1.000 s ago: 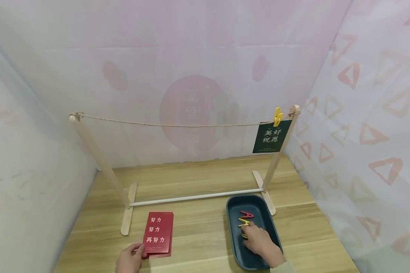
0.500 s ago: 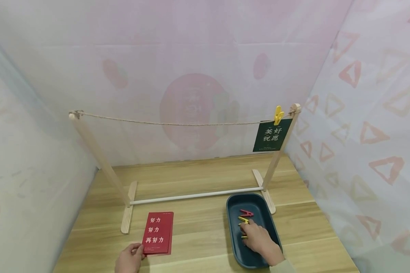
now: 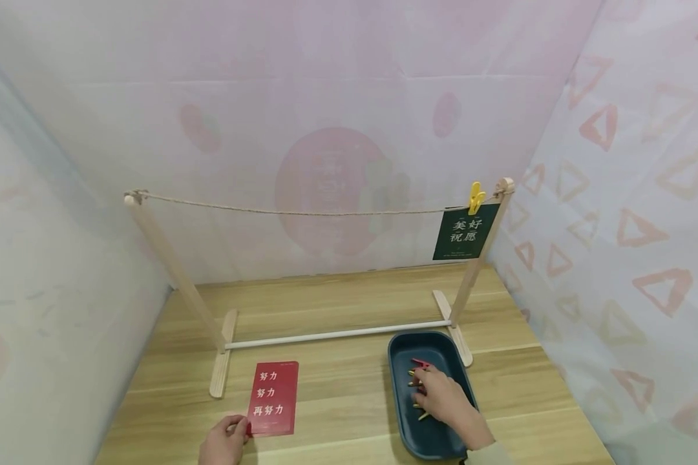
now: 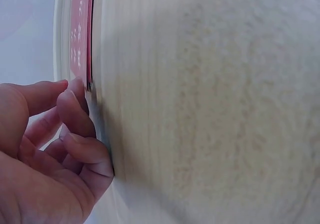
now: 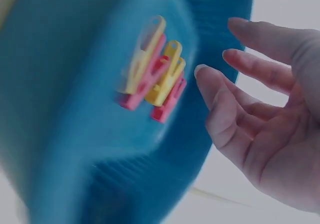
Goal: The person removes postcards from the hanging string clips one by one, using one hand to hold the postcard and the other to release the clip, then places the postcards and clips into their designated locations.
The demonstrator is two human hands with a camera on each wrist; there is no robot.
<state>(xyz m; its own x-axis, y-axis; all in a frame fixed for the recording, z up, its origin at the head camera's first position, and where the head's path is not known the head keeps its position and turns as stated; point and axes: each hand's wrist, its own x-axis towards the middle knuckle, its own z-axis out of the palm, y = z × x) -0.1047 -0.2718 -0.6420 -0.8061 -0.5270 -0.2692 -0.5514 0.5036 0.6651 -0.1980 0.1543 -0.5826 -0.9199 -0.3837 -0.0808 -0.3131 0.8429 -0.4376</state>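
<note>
Red cards with white characters lie stacked on the table. My left hand pinches their lower left corner between thumb and forefinger; the wrist view shows the fingertips right at that corner. Over the dark blue tray, my right hand hovers with loosely bent fingers and nothing in them. Inside the tray, several yellow and pink clothespins lie side by side, partly covered by the hand in the head view.
A wooden rack with two posts carries a twine line. At its right end a yellow clothespin holds a dark green card. A white bar joins the rack's feet. Printed cloth walls surround the table.
My right hand has lifted slightly off the clothespins. The top red card has turned a little, so the card beneath shows less at its right edge. My left hand stays at the corner.
</note>
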